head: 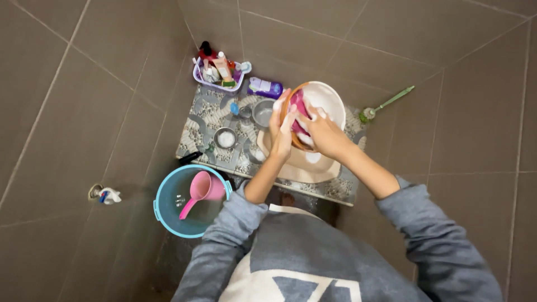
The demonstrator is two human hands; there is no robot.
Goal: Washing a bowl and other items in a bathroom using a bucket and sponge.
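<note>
My left hand (281,131) grips the left edge of a round white bowl (326,99) with an orange-brown rim, holding it tilted on edge. My right hand (321,131), soapy, presses a pink sponge (300,104) against the inside of the bowl. Both hands are above a beige basin (305,165) that lies on a patterned floor slab (208,120). Foam covers my fingers.
A small steel cup (225,137) and a steel bowl (262,112) sit on the slab. A lilac basket of bottles (219,72) and a purple pouch (265,87) stand behind. A blue bucket (163,202) with a pink dipper (202,189) is lower left. A green brush (386,104) lies right.
</note>
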